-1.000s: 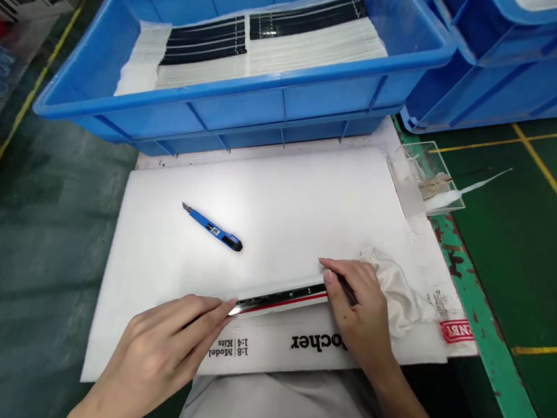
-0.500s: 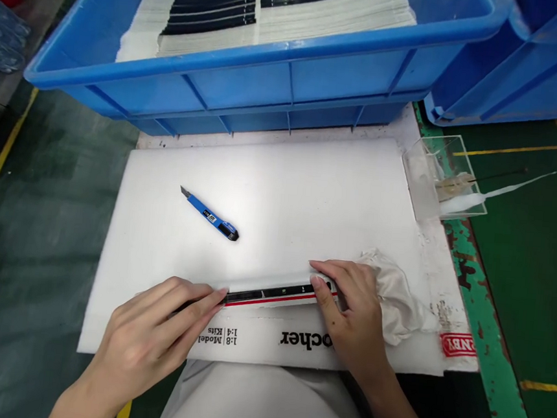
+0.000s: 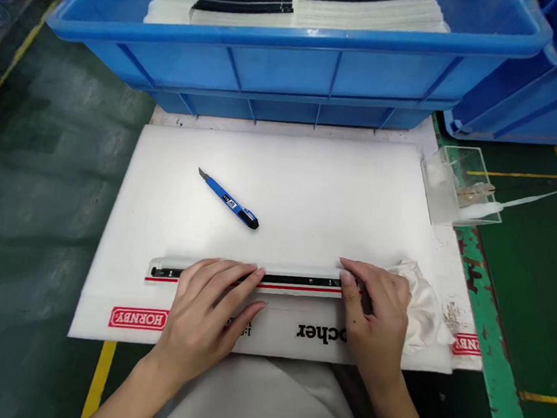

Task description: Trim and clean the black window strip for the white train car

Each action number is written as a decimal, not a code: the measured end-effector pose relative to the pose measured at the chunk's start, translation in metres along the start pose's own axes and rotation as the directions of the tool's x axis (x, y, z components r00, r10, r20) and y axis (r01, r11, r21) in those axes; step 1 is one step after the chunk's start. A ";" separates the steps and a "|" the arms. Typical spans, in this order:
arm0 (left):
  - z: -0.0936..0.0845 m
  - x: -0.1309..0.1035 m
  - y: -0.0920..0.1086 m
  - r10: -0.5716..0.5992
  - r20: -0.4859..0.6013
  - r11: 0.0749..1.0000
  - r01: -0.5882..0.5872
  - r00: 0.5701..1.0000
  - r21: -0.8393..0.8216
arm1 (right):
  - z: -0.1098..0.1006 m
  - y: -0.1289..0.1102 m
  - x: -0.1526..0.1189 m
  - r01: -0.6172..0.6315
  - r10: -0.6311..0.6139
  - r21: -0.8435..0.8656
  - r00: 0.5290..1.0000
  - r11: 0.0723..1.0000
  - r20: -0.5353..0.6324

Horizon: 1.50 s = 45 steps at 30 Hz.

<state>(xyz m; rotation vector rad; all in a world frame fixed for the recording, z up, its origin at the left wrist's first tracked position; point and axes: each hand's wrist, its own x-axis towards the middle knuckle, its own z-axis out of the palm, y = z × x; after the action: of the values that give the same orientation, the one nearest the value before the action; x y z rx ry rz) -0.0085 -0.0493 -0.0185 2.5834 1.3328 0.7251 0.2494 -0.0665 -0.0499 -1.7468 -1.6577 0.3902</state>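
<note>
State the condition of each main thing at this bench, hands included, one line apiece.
Slim black-and-white strip with a red line: lying flat, partly covered.
Left hand: resting across the strip, thumb apart.
Right hand: at the strip's right end.
Blue utility knife: blade out, lying down.
White cloth: crumpled.
White foam sheet: flat.
Blue plastic crate: open-topped, holding stacked white-and-black pieces.

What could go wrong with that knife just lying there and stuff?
The blue knife has its blade bare, so a reaching hand might get nicked. The thin strip under the left hand and right hand could bend if pressed unevenly. The white tube pokes out of its clear box, so something might catch it.
</note>
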 end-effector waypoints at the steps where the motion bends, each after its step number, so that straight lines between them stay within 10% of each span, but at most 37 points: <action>1: 0.002 0.001 -0.004 0.010 -0.011 1.000 -0.010 1.000 -0.010 | 0.000 -0.001 -0.002 -0.008 0.008 -0.026 1.000 1.000 -0.024; 9: 0.015 0.010 0.028 0.058 -0.030 0.990 -0.061 0.998 -0.126 | 0.000 -0.006 -0.004 -0.015 0.015 -0.020 0.999 1.000 -0.034; 14: 0.042 0.016 0.083 0.100 0.203 0.946 -0.030 0.974 -0.322 | -0.003 -0.006 -0.005 -0.087 0.087 0.018 0.996 0.996 0.005; 22: 0.061 0.018 0.104 -0.035 0.393 0.957 0.144 0.919 -0.253 | 0.001 0.003 -0.004 -0.062 0.063 0.064 0.998 0.996 -0.010; 36: 0.046 0.001 0.086 -0.169 0.152 0.985 0.174 0.974 -0.019 | 0.002 0.010 -0.001 -0.034 0.035 0.110 0.999 0.993 -0.011; 45: 0.024 -0.019 0.057 -0.308 0.150 0.900 0.338 0.940 -0.273 | 0.000 0.007 0.003 0.027 -0.024 0.097 0.999 0.995 -0.031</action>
<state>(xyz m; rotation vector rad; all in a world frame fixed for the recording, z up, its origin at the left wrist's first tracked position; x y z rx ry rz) 0.0353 -0.0969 -0.0268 2.0705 1.4474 0.6620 0.2550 -0.0635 -0.0544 -1.6504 -1.6113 0.4237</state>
